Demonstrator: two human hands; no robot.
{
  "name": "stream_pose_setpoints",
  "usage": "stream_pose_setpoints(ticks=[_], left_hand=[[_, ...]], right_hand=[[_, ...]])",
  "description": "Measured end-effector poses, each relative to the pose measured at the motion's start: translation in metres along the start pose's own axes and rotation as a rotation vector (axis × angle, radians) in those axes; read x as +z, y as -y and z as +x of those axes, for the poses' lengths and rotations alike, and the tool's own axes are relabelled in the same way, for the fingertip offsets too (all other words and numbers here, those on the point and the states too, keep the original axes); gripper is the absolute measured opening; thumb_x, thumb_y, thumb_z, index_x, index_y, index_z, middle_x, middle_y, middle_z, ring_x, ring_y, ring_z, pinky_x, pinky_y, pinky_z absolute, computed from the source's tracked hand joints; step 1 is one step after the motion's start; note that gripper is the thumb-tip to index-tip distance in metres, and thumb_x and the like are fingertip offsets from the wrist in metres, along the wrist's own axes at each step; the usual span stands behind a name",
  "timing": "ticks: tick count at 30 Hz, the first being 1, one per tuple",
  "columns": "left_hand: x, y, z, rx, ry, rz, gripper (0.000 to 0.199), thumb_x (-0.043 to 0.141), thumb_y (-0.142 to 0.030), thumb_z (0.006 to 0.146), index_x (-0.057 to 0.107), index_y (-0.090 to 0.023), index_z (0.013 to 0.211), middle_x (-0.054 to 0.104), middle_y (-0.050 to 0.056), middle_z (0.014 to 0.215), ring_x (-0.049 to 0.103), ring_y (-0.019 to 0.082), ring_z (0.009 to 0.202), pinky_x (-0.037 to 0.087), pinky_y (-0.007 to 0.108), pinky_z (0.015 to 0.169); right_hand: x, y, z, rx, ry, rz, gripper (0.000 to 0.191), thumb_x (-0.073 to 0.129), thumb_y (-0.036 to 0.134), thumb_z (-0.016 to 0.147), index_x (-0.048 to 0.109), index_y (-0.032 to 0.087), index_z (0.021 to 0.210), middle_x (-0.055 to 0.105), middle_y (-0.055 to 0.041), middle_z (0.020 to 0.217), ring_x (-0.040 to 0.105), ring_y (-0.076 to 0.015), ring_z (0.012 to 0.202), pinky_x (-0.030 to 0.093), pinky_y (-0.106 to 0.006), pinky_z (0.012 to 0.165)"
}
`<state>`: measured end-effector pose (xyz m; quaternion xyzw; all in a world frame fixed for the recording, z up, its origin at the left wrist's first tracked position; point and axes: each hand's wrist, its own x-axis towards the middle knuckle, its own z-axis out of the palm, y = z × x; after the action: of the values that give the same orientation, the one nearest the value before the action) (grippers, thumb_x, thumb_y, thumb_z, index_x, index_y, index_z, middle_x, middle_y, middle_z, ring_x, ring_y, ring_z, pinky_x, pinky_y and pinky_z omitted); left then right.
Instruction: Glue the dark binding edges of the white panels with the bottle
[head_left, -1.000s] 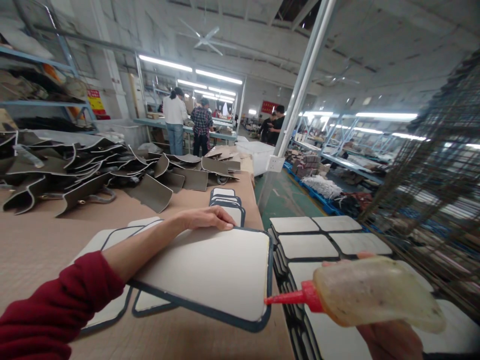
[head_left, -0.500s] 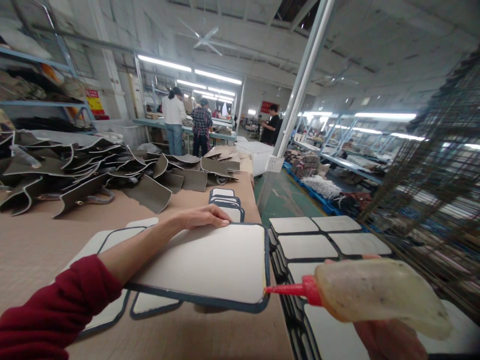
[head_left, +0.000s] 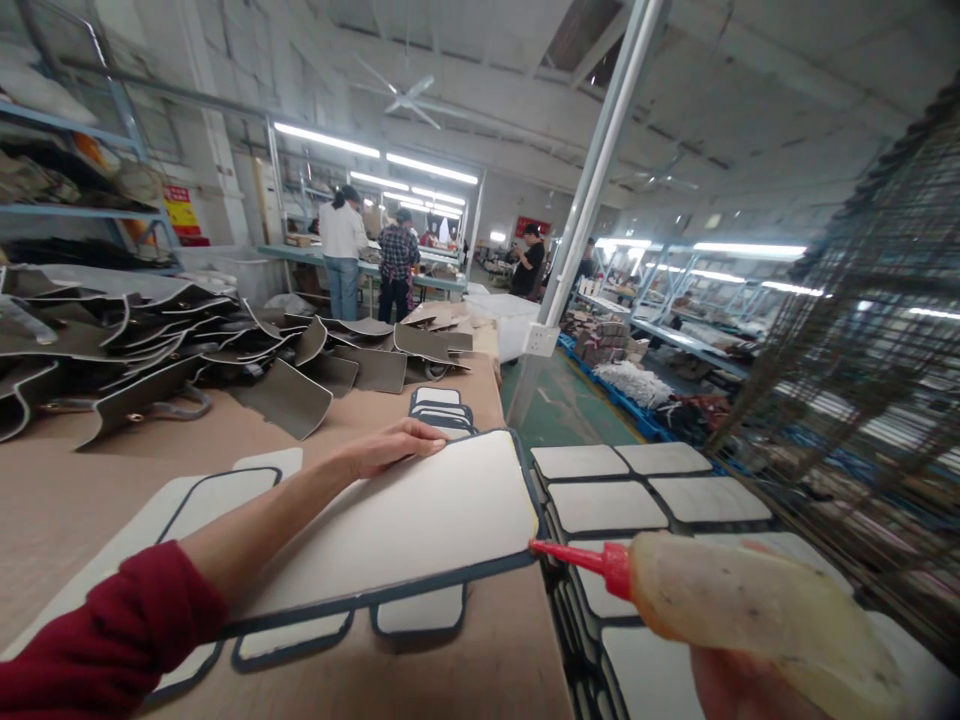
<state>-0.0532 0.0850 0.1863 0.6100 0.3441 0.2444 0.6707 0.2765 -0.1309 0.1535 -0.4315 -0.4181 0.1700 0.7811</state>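
Note:
My left hand (head_left: 397,446) grips the far edge of a white panel (head_left: 427,530) with a dark blue border, holding it tilted above the table. My right hand (head_left: 739,685), partly hidden and cut off at the bottom, is wrapped round a cloudy squeeze glue bottle (head_left: 727,590) with yellowish contents. Its red nozzle (head_left: 577,557) points left, and the tip is at the panel's near right corner. A thin yellowish line shows along the panel's right edge. Beneath the panel lie more bordered pieces, one small piece (head_left: 420,610) partly covered.
Stacks of bordered white panels (head_left: 607,507) stand right of the brown table (head_left: 495,660). Olive-grey sheets with pale edges (head_left: 285,397) are heaped at the back left. A metal post (head_left: 592,170) rises beyond the table. Several people stand farther off, one in a white top (head_left: 342,235).
The panel has turned so its right end sits higher and its left end lower. The nozzle tip has moved up slightly with the corner. More of the small piece underneath shows.

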Motion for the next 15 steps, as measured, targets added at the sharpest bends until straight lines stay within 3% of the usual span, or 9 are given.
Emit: stream_pose_setpoints(ticks=[4, 9, 15], left_hand=[[0.005, 0.010, 0.003, 0.023, -0.068, -0.082, 0.045, 0.092, -0.048, 0.061, 0.082, -0.015, 0.089, 0.079, 0.009, 0.082, 0.068, 0.019, 0.064, 0.051, 0.026, 0.057], [0.011, 0.019, 0.007, 0.010, -0.113, -0.141, 0.044, 0.091, -0.049, 0.062, 0.079, -0.014, 0.085, 0.077, 0.009, 0.078, 0.067, 0.018, 0.062, 0.050, 0.026, 0.056], [0.021, 0.026, 0.012, 0.008, -0.171, -0.195, 0.040, 0.092, -0.046, 0.061, 0.072, -0.015, 0.076, 0.072, 0.004, 0.070, 0.064, 0.017, 0.060, 0.046, 0.025, 0.055]], right_hand=[[0.007, -0.001, 0.001, -0.128, -0.144, 0.094, 0.058, 0.098, 0.040, 0.055, 0.074, 0.029, 0.106, 0.069, 0.0032, 0.101, 0.065, -0.0180, 0.087, 0.061, -0.025, 0.073], [0.006, -0.009, 0.001, -0.178, -0.078, 0.084, 0.053, 0.092, 0.026, 0.062, 0.074, 0.030, 0.112, 0.072, 0.0025, 0.103, 0.067, -0.0192, 0.089, 0.063, -0.027, 0.074], [0.027, 0.001, 0.002, -0.117, -0.275, 0.153, 0.056, 0.098, 0.030, 0.047, 0.076, 0.029, 0.099, 0.072, 0.0050, 0.094, 0.064, -0.0160, 0.083, 0.062, -0.021, 0.071]])
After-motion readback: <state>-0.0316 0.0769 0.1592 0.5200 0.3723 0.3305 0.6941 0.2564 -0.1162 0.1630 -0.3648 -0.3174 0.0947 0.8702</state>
